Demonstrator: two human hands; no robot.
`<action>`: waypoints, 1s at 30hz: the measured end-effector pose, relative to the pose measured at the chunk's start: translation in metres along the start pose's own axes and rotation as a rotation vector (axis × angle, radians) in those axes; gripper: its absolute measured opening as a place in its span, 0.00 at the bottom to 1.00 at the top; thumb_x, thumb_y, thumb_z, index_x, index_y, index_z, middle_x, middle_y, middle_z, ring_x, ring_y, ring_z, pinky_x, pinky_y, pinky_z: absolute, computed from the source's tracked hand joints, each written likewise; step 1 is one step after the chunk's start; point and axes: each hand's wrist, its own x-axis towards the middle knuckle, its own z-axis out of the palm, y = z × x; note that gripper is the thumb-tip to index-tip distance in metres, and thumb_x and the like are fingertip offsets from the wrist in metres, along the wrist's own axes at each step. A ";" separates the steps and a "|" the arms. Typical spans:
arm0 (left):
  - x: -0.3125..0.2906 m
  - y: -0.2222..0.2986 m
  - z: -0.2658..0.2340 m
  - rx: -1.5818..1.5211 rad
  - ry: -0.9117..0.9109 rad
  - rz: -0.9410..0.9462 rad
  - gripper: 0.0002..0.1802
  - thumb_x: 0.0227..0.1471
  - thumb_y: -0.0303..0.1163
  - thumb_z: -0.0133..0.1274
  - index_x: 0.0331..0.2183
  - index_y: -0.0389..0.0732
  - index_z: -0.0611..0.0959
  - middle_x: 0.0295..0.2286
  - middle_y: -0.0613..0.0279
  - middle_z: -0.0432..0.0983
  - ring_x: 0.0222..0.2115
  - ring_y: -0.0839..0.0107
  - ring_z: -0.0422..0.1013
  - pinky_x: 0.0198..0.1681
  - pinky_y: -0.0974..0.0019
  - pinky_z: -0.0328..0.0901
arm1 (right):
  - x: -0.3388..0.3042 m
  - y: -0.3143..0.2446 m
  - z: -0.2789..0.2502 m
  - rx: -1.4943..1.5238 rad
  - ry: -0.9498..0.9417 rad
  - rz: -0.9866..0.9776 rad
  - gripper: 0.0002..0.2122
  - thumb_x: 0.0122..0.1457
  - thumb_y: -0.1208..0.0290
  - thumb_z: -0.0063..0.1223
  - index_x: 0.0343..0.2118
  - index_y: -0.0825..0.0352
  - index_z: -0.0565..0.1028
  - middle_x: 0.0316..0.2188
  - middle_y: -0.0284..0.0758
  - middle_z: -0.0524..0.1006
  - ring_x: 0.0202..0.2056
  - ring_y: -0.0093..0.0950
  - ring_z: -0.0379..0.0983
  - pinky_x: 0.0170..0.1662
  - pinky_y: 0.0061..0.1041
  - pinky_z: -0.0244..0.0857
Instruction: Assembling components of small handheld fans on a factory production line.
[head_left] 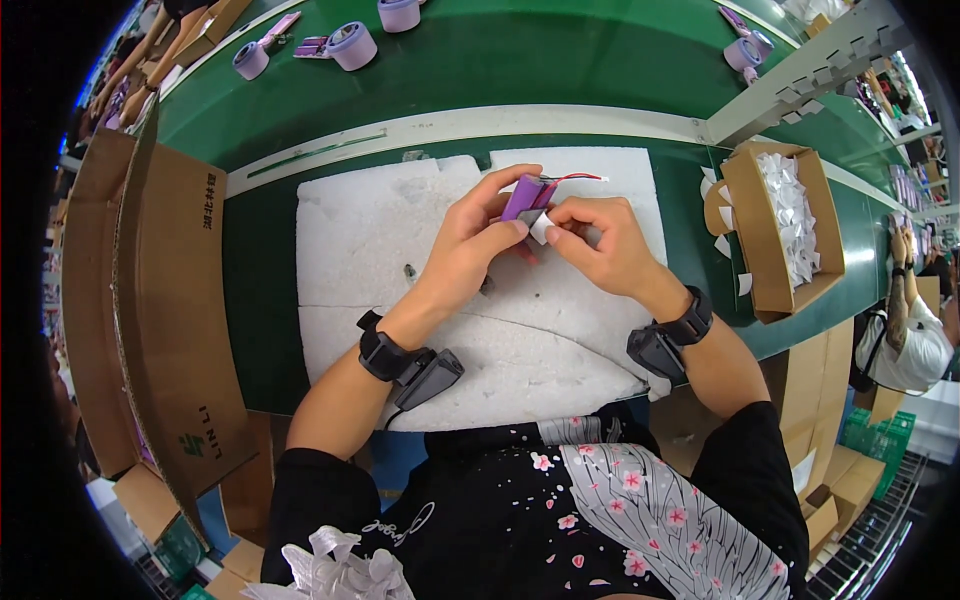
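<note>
My left hand (465, 245) holds a purple battery pack (521, 198) between thumb and fingers, above the white foam pad. From the pack's far end runs a thin red and black wire lead (572, 177) that ends in a small white plug. My right hand (608, 245) pinches a small white tab (541, 228), which lies against a dark grey patch on the near side of the pack. Whether the tab is stuck down there, I cannot tell. The foam pad (390, 235) is cracked and lies on the green table under both hands.
A large cardboard box (180, 310) stands at the left. On the right, a smaller carton (745, 235) holds many white pieces. Beyond a pale rail (480, 122), a green belt (540, 60) carries several purple handheld fans (352, 46). A slotted metal post (800, 70) rises at the far right.
</note>
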 end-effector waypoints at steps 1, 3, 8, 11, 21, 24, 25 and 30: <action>0.000 -0.001 -0.001 -0.011 -0.009 0.015 0.31 0.46 0.22 0.42 0.56 0.39 0.63 0.44 0.52 0.70 0.39 0.67 0.70 0.36 0.65 0.68 | 0.000 0.000 0.000 -0.003 0.008 0.004 0.06 0.53 0.74 0.52 0.25 0.71 0.74 0.15 0.31 0.71 0.17 0.16 0.63 0.21 0.18 0.58; 0.000 0.000 -0.001 -0.021 -0.016 0.031 0.32 0.46 0.22 0.42 0.56 0.38 0.63 0.44 0.51 0.70 0.38 0.67 0.70 0.36 0.65 0.68 | 0.000 0.000 -0.001 -0.010 0.025 0.012 0.06 0.53 0.74 0.52 0.26 0.71 0.74 0.15 0.31 0.71 0.17 0.16 0.63 0.21 0.18 0.58; -0.002 0.002 0.000 0.032 0.045 0.042 0.32 0.44 0.21 0.41 0.55 0.36 0.63 0.44 0.48 0.71 0.32 0.66 0.72 0.32 0.67 0.68 | -0.002 0.001 -0.004 0.018 0.023 0.065 0.05 0.53 0.75 0.50 0.25 0.72 0.72 0.17 0.31 0.71 0.20 0.16 0.63 0.24 0.18 0.57; 0.000 0.002 -0.001 -0.034 0.087 0.049 0.32 0.44 0.21 0.40 0.55 0.36 0.62 0.44 0.45 0.71 0.30 0.66 0.73 0.31 0.67 0.68 | -0.002 0.003 -0.005 -0.009 0.104 0.020 0.05 0.55 0.75 0.49 0.26 0.71 0.72 0.16 0.29 0.70 0.20 0.16 0.64 0.24 0.18 0.58; 0.001 0.006 -0.012 -0.171 0.201 0.090 0.30 0.47 0.19 0.38 0.55 0.33 0.60 0.43 0.47 0.71 0.29 0.67 0.72 0.32 0.67 0.69 | 0.017 0.010 -0.025 0.576 0.900 -0.024 0.11 0.63 0.68 0.41 0.42 0.69 0.68 0.27 0.36 0.73 0.19 0.18 0.64 0.22 0.16 0.56; 0.002 0.004 -0.007 -0.159 0.197 0.080 0.28 0.49 0.19 0.39 0.54 0.33 0.61 0.44 0.47 0.70 0.31 0.67 0.72 0.35 0.66 0.69 | 0.016 0.014 -0.027 0.862 0.914 0.137 0.14 0.63 0.65 0.39 0.47 0.68 0.65 0.31 0.37 0.73 0.20 0.18 0.64 0.22 0.16 0.56; 0.002 0.002 -0.007 -0.152 0.209 0.074 0.26 0.50 0.20 0.40 0.53 0.33 0.62 0.44 0.48 0.70 0.32 0.68 0.72 0.36 0.66 0.69 | 0.016 0.013 -0.020 0.679 0.678 0.173 0.15 0.62 0.66 0.42 0.48 0.68 0.65 0.32 0.37 0.73 0.22 0.17 0.66 0.23 0.15 0.57; 0.002 0.002 -0.007 -0.116 0.187 0.072 0.23 0.53 0.21 0.43 0.52 0.32 0.66 0.44 0.52 0.69 0.33 0.68 0.72 0.37 0.67 0.68 | 0.009 0.000 0.002 0.364 0.088 0.116 0.17 0.60 0.70 0.48 0.51 0.68 0.65 0.34 0.34 0.73 0.27 0.17 0.68 0.25 0.15 0.60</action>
